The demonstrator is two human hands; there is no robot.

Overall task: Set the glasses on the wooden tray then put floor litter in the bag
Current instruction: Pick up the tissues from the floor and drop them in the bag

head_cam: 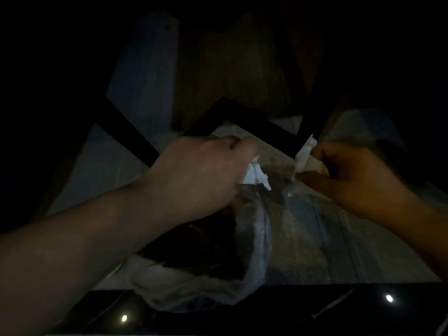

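The scene is very dark. My left hand is closed around the top edge of a translucent white plastic bag, which hangs open below it with dark contents inside. A scrap of white paper shows at my left fingers by the bag's mouth. My right hand pinches a crumpled piece of white paper litter just right of the bag's opening. No glasses or wooden tray are visible.
Black metal furniture legs cross behind my hands. A pale rug lies on the floor beneath. A brown wooden surface rises at the back. A glossy black surface with light reflections spans the bottom edge.
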